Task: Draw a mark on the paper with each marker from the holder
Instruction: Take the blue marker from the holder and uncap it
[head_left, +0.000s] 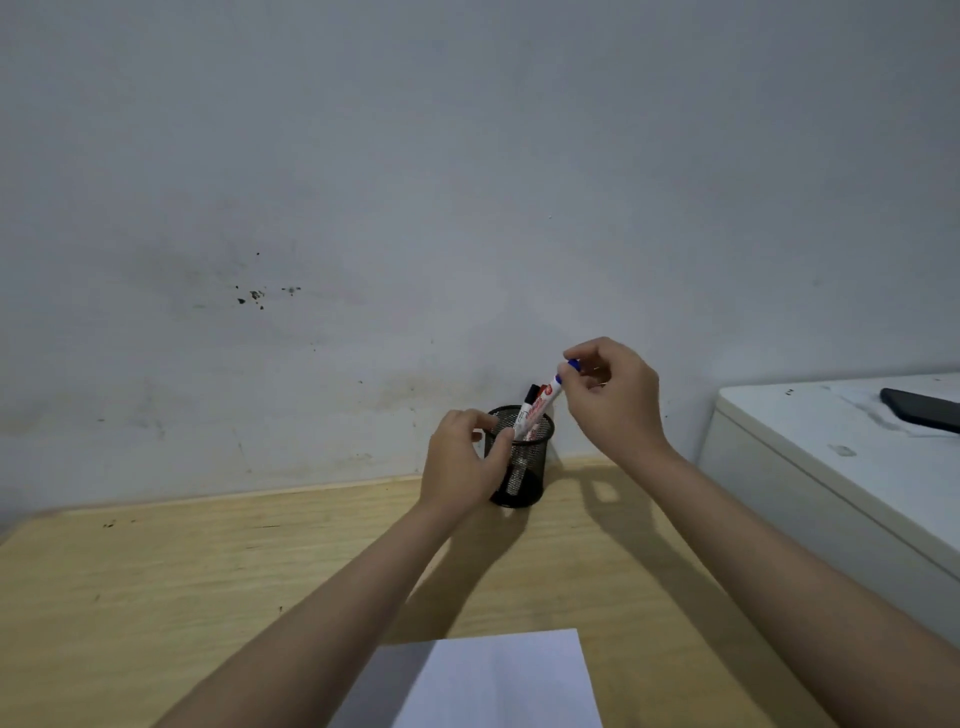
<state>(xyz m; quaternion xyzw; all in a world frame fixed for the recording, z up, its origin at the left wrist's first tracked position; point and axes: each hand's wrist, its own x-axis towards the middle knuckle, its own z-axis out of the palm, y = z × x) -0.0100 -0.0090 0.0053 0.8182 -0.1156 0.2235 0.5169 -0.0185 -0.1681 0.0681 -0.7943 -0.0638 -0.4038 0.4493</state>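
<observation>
Blue-capped marker at frame centre is pinched by the right hand, half-drawn from the mesh holder gripped by the left hand; uncapping probably follows.

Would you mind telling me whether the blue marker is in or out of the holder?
Partly in: the blue marker leans over the holder rim.

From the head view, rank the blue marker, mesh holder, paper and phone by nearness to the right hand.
1. Blue marker: pinched in the right hand by the fingers.
2. Mesh holder: just below and left, held by the left hand.
3. Phone: far right, on the white unit.
4. Paper: nearest the camera, at the bottom edge.
</observation>
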